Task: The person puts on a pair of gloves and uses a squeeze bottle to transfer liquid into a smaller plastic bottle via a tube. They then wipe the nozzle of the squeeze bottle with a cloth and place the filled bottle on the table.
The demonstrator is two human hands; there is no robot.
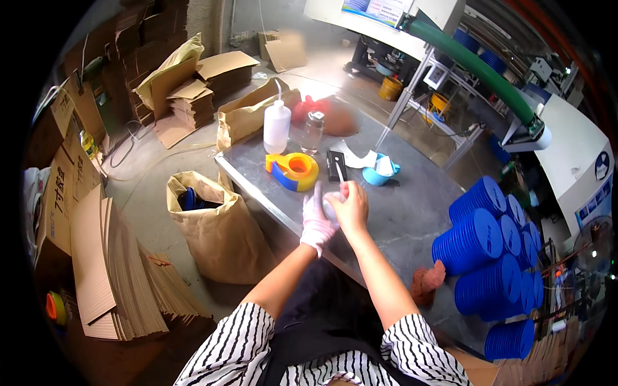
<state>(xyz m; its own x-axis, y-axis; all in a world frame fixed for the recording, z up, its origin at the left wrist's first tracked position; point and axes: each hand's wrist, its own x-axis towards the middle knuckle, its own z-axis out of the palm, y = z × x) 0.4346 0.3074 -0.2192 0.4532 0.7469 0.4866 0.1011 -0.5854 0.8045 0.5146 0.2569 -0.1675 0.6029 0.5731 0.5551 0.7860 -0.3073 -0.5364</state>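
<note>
Gray tabletop [412,209] with bright metal edge [261,196], running from 10 down toward 6 o'clock; clock centered on the hands, 12 away from the body. Gloved left hand [315,217] and bare right hand [353,207] together just inside that edge, left wrist above it. Small pale item [331,204] between them, left fingers straight, right fingers curled; too blurred to identify, can't tell which hand carries the grip. Small black block [336,166] near at 12, yellow-and-blue tape dispenser [293,171] between 10 and 11, white squeeze bottle [277,130] at 11, lidded clear jar [312,136] just right of it. Light-blue round item [381,172] between 1 and 2. Blue disc stacks [476,241] at 3 to 4 along the far right side, reddish-brown cloth [428,283] at 4 beside them. Off the edge: open kraft sack [222,241] between 8 and 9, flat cardboard stack [116,276] farther out the same way, gray floor [151,164] between there and 10. Green duct [476,72] between 1 and 2, white machine housing [573,170] at 3, both past the table. Tight from 10 to 2; widest stretch of visible tabletop from 2 to 3, short of the stacks.
</note>
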